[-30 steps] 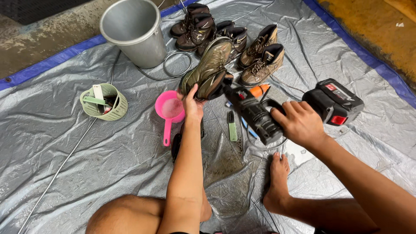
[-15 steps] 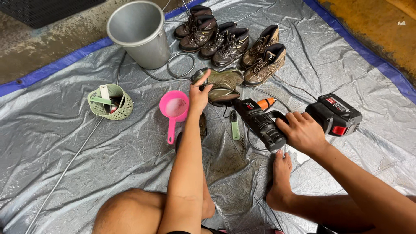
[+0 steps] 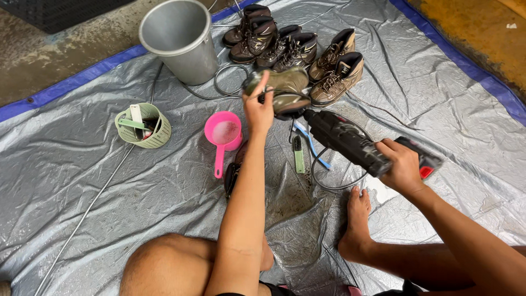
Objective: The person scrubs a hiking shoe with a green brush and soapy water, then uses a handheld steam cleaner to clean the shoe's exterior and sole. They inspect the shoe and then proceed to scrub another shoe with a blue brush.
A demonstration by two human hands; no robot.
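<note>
While the left hand [image 3: 258, 111] grips an olive-green boot [image 3: 280, 90] by its near edge, fingers closed on it and forefinger raised, the boot is held up just above centre of view, tipped on its side, long axis running roughly 9 to 3 o'clock, toe toward 9. Right hand [image 3: 402, 166] is wrapped shut around the rear of a black power tool [image 3: 346, 140]; tool's long axis lies 10 to 4 o'clock, nose pointing at 10 toward the boot, just short of it. Other boots [image 3: 298, 46] stand in a row at 12 o'clock of the held one, toes away. Metal bucket [image 3: 181, 39] at 10 o'clock, pink scoop [image 3: 222, 134] and green basket [image 3: 143, 126] at 8 to 9 o'clock. All on a grey tarp [image 3: 82, 197]. Bare foot [image 3: 357, 219] at 5 o'clock.
</note>
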